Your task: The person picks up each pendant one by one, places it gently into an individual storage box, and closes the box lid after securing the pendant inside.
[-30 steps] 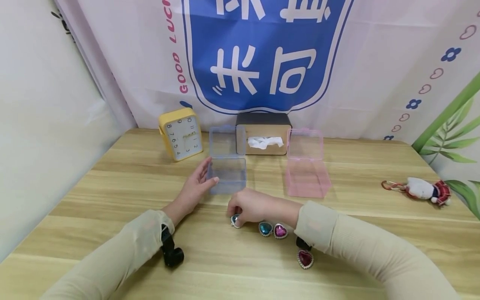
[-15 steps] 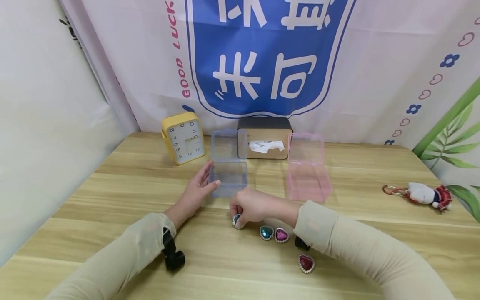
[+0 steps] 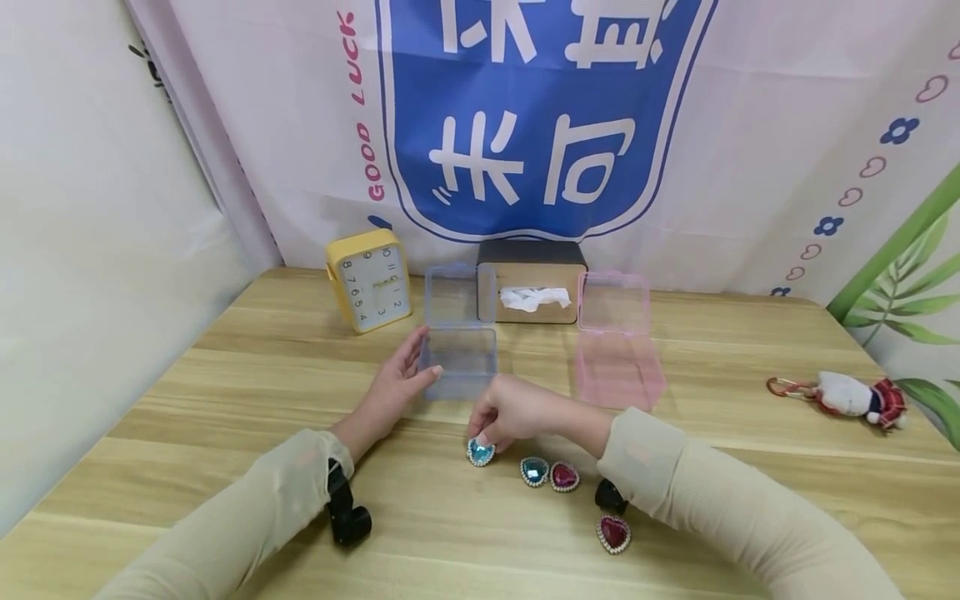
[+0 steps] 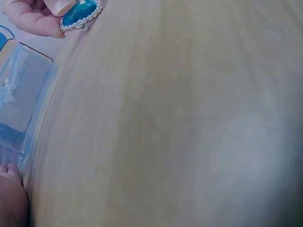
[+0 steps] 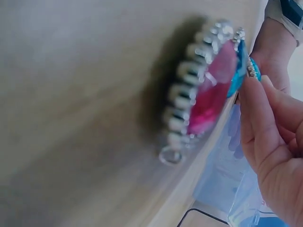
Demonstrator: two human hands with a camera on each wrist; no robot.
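My right hand pinches a blue heart-shaped gem pendant with a rhinestone rim, low over the table in front of the blue box; the left wrist view shows this pendant between finger and thumb. With fingers extended, my left hand rests against the left side of the transparent blue box, whose lid stands up. Right of the held pendant lie a second blue heart pendant and a pink one, side by side. A dark red heart pendant lies nearer, beside my right wrist.
A transparent pink box with raised lid stands right of the blue one. Behind them is a tissue box; a yellow clock stands at the back left. A plush keychain lies far right.
The blue pendant in my right hand has turned so that its face shows more, and the hand has shifted slightly right. The left hand stays at the blue box.
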